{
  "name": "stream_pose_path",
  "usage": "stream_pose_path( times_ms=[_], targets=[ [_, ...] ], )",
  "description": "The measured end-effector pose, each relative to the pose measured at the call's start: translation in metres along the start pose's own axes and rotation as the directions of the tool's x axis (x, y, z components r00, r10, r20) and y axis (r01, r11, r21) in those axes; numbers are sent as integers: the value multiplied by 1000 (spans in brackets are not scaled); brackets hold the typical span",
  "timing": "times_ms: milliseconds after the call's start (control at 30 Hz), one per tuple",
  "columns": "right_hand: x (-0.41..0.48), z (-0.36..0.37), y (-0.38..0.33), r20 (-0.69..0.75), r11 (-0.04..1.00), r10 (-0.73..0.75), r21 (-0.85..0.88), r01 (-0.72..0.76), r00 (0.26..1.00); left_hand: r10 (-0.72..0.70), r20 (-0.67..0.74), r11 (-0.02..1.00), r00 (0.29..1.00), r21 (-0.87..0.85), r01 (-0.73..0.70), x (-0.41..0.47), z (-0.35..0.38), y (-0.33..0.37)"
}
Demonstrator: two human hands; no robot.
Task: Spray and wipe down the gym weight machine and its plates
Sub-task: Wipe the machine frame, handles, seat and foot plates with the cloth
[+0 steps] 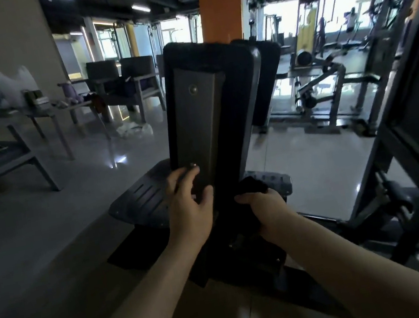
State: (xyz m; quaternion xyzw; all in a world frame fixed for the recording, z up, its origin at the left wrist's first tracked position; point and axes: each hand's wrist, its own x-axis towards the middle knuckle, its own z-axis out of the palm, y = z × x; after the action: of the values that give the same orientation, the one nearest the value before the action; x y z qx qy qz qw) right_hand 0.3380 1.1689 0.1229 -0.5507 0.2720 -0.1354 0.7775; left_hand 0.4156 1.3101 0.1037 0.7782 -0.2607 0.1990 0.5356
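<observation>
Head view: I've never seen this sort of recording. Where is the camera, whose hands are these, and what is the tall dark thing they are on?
The camera sits on a person's head and looks forward and down, so the two bare arms are that person's own. The tall thing is a gym machine's backrest, seen from behind, with a metal plate down its middle. The left hand rests on that plate; whether it has a real grip there I cannot tell. The right hand holds a dark cloth against the backrest's side.
</observation>
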Motion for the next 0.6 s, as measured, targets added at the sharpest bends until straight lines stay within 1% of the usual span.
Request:
stream_pose_path(
  times_ms=[67,133,167,233,267,300,367,467,600],
  targets=[
    [-9,0,-12,32,998,-29,-62,31,999,-88,121,995,989,-38,93,1,-2,14],
    [-20,-2,-26,61,993,-73,-91,78,995,-137,255,989,957,-17,146,0,-5,27],
    [-25,-5,-31,75,991,-86,-98,93,993,-169,314,981,934,-37,190,-1,-6,30],
    [-36,-10,-40,114,990,-94,-91,104,989,-264,413,928,871,-136,346,-5,-10,39],
    [-41,-14,-42,135,991,-98,-82,110,986,-286,448,895,847,-191,403,-6,-14,43],
    [-46,-18,-44,159,990,-105,-72,118,982,-283,476,877,833,-223,425,-7,-17,45],
    [-58,-23,-43,189,990,-116,-57,129,975,-249,519,870,818,-251,424,-10,-25,52],
    [-70,-31,-36,184,985,-150,-57,163,971,-236,502,899,832,-213,383,-15,-38,64],
    [-81,-40,-22,62,938,-251,-231,258,966,-228,458,949,859,-92,301,-17,-53,75]
  ],
)
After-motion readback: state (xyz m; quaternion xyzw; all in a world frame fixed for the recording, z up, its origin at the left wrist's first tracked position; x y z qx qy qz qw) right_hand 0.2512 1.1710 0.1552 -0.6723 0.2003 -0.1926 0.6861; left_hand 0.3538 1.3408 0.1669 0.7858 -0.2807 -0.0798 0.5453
